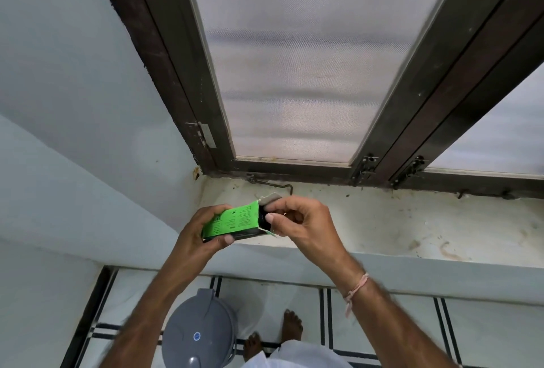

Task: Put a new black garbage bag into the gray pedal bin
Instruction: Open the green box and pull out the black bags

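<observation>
My left hand (200, 230) grips a green cardboard box (232, 220) of garbage bags, held level above the window sill's edge. The box's right end is torn open, and black bag material (263, 217) shows inside it. My right hand (300, 224) pinches at that open end with thumb and fingers on the black material and the flap. The gray pedal bin (197, 332) stands on the floor below my left forearm with its round lid closed.
A stained white window sill (382, 220) runs in front of me under a dark-framed mesh window (294, 73). Light blue walls close the left side. My bare feet (276, 335) stand on the white tiled floor beside the bin.
</observation>
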Tool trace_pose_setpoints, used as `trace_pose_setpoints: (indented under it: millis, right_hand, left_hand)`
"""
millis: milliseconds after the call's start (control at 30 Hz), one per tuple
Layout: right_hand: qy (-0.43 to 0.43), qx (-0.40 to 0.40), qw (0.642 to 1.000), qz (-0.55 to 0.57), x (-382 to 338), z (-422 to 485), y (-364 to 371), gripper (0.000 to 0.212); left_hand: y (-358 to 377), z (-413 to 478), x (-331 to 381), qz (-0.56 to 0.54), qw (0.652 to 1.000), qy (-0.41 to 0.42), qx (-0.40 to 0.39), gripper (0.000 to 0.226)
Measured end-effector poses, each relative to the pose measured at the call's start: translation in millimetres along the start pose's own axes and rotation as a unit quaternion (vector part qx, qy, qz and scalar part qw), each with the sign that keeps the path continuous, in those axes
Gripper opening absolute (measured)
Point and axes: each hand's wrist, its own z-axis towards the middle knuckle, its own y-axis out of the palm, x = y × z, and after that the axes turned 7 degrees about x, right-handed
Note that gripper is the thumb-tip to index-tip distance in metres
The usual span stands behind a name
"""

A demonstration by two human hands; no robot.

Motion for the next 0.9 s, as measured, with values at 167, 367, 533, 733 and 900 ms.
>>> trace_pose_setpoints:
  millis: [167, 367, 533, 733, 900]
  right_hand:
    - [-0.005, 0.004, 0.998, -0.066, -5.7, -0.1, 0.1, 0.004]
    - [0.039, -0.005, 0.991, -0.125, -11.5, 2.1, 4.9, 0.006]
    - [0.062, -0.005, 0.984, -0.165, -16.4, 1.9, 9.0, 0.010]
    - [0.031, -0.028, 0.975, -0.218, -17.4, 0.0, 13.7, 0.011]
    - [0.044, -0.031, 0.980, -0.193, -13.8, -2.5, 10.2, 0.010]
  left_hand:
    - [1.3, -0.8, -0.8, -0.007, 1.000, 0.006, 0.005, 0.053]
    - [-1.2, -0.2, -0.8, 0.033, 0.999, 0.032, 0.002, 0.052]
    - [3.4, -2.9, 0.4, 0.024, 0.999, 0.042, 0.000, 0.050]
    - [1.5, -1.4, -2.9, 0.038, 0.998, 0.040, 0.001, 0.052]
    - [-1.4, -0.2, -6.0, 0.043, 0.998, 0.034, 0.000, 0.053]
